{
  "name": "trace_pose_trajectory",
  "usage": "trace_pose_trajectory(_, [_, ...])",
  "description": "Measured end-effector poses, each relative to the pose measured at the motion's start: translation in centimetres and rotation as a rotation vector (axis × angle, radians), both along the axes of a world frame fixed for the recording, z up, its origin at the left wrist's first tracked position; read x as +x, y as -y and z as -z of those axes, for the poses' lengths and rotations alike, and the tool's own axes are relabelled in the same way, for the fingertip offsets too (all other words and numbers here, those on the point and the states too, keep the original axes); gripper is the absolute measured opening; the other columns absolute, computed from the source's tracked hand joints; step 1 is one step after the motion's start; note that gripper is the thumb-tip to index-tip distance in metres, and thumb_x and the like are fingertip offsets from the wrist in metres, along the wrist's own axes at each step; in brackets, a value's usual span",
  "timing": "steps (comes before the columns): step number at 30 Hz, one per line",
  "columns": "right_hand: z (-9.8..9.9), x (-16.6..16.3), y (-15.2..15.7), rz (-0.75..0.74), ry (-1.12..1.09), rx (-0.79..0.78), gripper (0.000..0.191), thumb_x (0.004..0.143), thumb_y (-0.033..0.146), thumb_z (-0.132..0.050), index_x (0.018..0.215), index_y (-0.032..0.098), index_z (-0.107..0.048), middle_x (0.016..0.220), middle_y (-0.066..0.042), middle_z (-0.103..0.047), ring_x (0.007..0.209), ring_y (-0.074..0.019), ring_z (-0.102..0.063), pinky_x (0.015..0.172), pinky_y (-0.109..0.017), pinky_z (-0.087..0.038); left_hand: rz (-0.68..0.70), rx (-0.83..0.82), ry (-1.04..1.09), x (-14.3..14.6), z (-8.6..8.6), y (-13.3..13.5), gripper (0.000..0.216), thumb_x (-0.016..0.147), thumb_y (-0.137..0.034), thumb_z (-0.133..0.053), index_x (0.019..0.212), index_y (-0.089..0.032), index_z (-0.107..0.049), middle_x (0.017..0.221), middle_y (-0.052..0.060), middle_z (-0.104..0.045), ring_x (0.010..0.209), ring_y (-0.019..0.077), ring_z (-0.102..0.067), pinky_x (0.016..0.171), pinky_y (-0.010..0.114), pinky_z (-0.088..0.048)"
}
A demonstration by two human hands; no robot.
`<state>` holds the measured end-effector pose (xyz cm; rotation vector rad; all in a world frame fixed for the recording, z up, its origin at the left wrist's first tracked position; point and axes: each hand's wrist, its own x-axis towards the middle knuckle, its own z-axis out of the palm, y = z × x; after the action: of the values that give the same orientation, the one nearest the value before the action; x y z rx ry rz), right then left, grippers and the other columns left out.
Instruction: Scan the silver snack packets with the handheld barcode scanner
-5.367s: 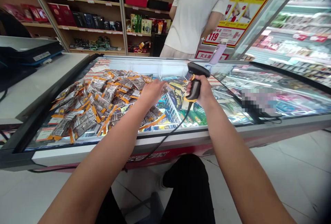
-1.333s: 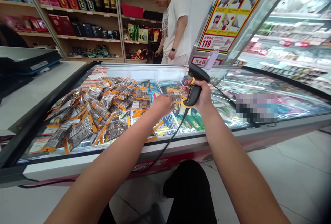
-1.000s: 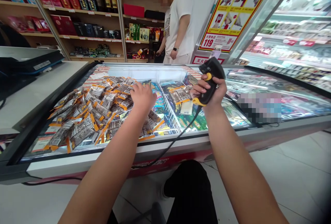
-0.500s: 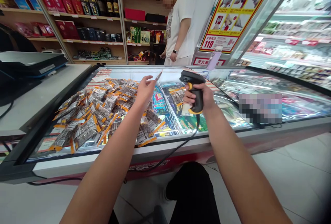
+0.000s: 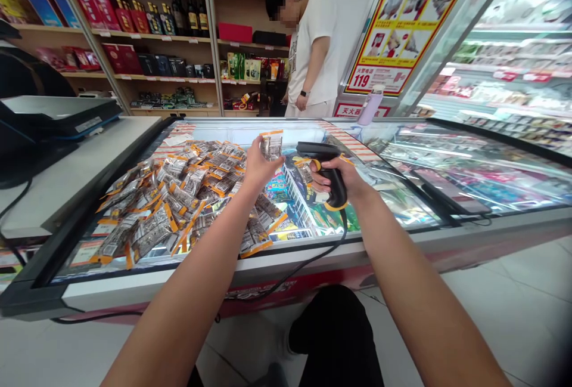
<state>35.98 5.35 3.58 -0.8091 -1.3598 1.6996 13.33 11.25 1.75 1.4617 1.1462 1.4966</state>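
Between the fingers and thumb of my left hand (image 5: 259, 166) is a small snack packet (image 5: 272, 145) with orange ends and a printed label side, held upright above the freezer lid. My right hand (image 5: 342, 179) is wrapped round the grip of a black and yellow barcode scanner (image 5: 333, 175). The scanner's head points left toward the packet, a short gap away. A heap of similar orange-edged packets (image 5: 152, 226) lies on the glass left of and below my left forearm. Some packets (image 5: 304, 169) lie on the glass partly behind the scanner.
The chest freezer (image 5: 179, 268) has a raised frame. The scanner's cable (image 5: 308, 259) hangs over its front edge. A purple bottle (image 5: 370, 105) stands on the back rim, near a person in a white shirt (image 5: 313, 47). A scale (image 5: 67, 114) sits on the left counter.
My left hand has turned the packet from edge-on to its flat, printed side. My right hand has shifted the scanner slightly left and levelled its head toward the packet.
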Motion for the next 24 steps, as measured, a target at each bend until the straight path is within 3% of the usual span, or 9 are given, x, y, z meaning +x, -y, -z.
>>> trace_pose_trajectory(3, [0.09,0.10,-0.14,-0.006,0.013,-0.002,0.024,0.077,0.039,-0.070,0.086,0.018,-0.061,0.055,0.004,-0.045,0.046,-0.0114,-0.039,0.050,-0.026,-0.033,-0.064,0.117,-0.156,-0.02,0.62,-0.04,0.098,0.069,-0.018,-0.093,0.153,-0.018,-0.044,0.156,0.021,-0.054,0.152,0.0392,-0.046,0.127,0.050,-0.036])
trace_pose_trajectory(6, [0.05,0.04,-0.07,-0.005,0.033,-0.001,0.025,0.077,0.039,-0.071,0.087,0.018,-0.061,0.055,0.004,-0.046,0.046,-0.0116,-0.041,0.050,-0.025,-0.033,-0.074,0.134,-0.162,-0.11,0.80,0.04,0.076,0.075,-0.023,-0.091,0.140,-0.020,-0.051,0.139,0.017,-0.067,0.137,0.0376,-0.061,0.117,0.051,-0.048])
trace_pose_trajectory(10, [-0.05,-0.24,0.28,-0.007,0.094,-0.015,0.025,0.079,0.038,-0.072,0.089,0.018,-0.061,0.056,0.004,-0.047,0.049,-0.0126,-0.044,0.049,-0.025,-0.033,-0.052,0.082,-0.069,-0.05,0.74,0.03,0.043,0.089,-0.026,-0.079,0.124,-0.022,-0.054,0.118,0.011,-0.072,0.111,0.0294,-0.073,0.101,0.045,-0.061])
trace_pose_trajectory(16, [0.29,-0.12,0.29,0.027,0.200,-0.061,0.025,0.080,0.038,-0.071,0.079,0.020,-0.054,0.057,0.002,-0.045,0.052,-0.0135,-0.042,0.047,-0.026,-0.037,0.006,-0.106,0.114,0.09,0.17,0.31,0.034,0.097,-0.023,-0.064,0.128,-0.023,-0.051,0.124,0.012,-0.065,0.097,0.0247,-0.073,0.071,0.036,-0.067])
trace_pose_trajectory(19, [0.48,0.02,0.09,0.033,0.222,-0.054,0.027,0.080,0.041,-0.072,0.076,0.020,-0.054,0.057,0.001,-0.047,0.051,-0.0132,-0.041,0.047,-0.026,-0.038,0.021,-0.137,0.170,0.08,0.04,0.47,0.033,0.096,-0.026,-0.064,0.127,-0.024,-0.054,0.122,0.011,-0.063,0.098,0.0256,-0.072,0.072,0.037,-0.067])
trace_pose_trajectory(24, [0.57,0.03,-0.03,0.055,0.212,-0.057,0.029,0.077,0.042,-0.075,0.080,0.020,-0.058,0.056,0.002,-0.048,0.051,-0.0132,-0.041,0.047,-0.025,-0.038,0.014,-0.111,0.261,0.08,0.26,0.40,0.036,0.086,-0.027,-0.077,0.118,-0.026,-0.059,0.112,0.008,-0.064,0.103,0.0280,-0.070,0.090,0.046,-0.065])
